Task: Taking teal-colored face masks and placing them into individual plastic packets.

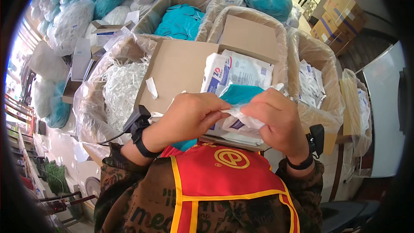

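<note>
My left hand (pixel 194 114) and my right hand (pixel 276 116) come together over the middle of the boxes, fingers closed in pinches. Between them they grip a crumpled white packet (pixel 242 115), which looks torn along the top. A teal sheet (pixel 241 93) shows at the packet, just above my fingertips; how far it sits inside is hidden. Just beyond my hands, flat white-and-blue packets (pixel 251 70) lie in a pile. To their left is a brown cardboard panel (pixel 181 62), with a small torn white scrap (pixel 151 88) on it.
Left of the panel, a plastic-lined carton (pixel 88 105) holds white strips (pixel 125 88). Farther back, another lined carton (pixel 144 23) contains teal pieces (pixel 179 21). More packets (pixel 310 82) fill a carton on the right. Stuffed bags (pixel 71 26) are heaped at far left; taped cartons (pixel 340 21) stand far right.
</note>
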`<act>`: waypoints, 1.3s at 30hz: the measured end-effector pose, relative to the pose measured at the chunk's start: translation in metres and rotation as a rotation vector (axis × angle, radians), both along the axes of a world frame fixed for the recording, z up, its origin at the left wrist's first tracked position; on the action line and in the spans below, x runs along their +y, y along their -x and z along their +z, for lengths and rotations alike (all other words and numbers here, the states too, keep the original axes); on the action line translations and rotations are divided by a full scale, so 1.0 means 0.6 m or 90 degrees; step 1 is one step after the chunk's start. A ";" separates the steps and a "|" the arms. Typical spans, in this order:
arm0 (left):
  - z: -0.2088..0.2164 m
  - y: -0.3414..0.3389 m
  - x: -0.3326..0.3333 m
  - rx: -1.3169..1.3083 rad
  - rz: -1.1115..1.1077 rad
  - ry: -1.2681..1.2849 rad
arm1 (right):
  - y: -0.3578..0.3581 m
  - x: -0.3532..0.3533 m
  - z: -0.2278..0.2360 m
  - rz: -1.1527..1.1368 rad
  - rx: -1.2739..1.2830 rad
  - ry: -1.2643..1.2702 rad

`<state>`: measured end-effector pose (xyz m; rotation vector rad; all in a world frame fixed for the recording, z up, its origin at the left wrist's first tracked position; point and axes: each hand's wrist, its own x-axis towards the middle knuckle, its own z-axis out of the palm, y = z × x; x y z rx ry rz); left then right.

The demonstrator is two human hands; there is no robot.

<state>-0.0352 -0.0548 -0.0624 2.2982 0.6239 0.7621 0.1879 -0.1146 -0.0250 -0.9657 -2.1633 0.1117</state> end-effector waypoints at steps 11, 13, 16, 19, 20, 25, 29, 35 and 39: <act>-0.045 0.007 0.008 -0.121 0.124 0.347 | -0.022 0.020 -0.027 -0.084 0.041 0.158; -0.032 0.004 0.003 -0.142 0.118 0.370 | -0.022 0.022 -0.025 -0.062 0.039 0.151; -0.006 0.001 -0.009 -0.093 0.177 0.226 | -0.017 0.019 -0.018 -0.078 -0.015 0.148; -0.003 -0.004 -0.011 -0.201 0.103 0.116 | -0.005 0.014 -0.013 -0.067 -0.037 0.164; 0.001 -0.006 -0.013 -0.156 0.120 0.107 | 0.000 0.012 -0.012 -0.073 -0.050 0.142; 0.000 -0.016 -0.022 -0.148 0.106 0.111 | 0.015 0.004 -0.018 -0.087 -0.075 0.076; -0.012 -0.019 -0.025 -0.193 0.107 0.180 | 0.028 -0.007 -0.019 -0.110 -0.176 -0.001; -0.037 -0.019 0.005 -0.387 0.185 0.524 | 0.055 -0.045 -0.025 -0.038 -0.240 -0.138; -0.088 -0.016 0.035 -0.283 0.234 0.312 | 0.048 -0.080 -0.017 -0.048 -0.276 -0.123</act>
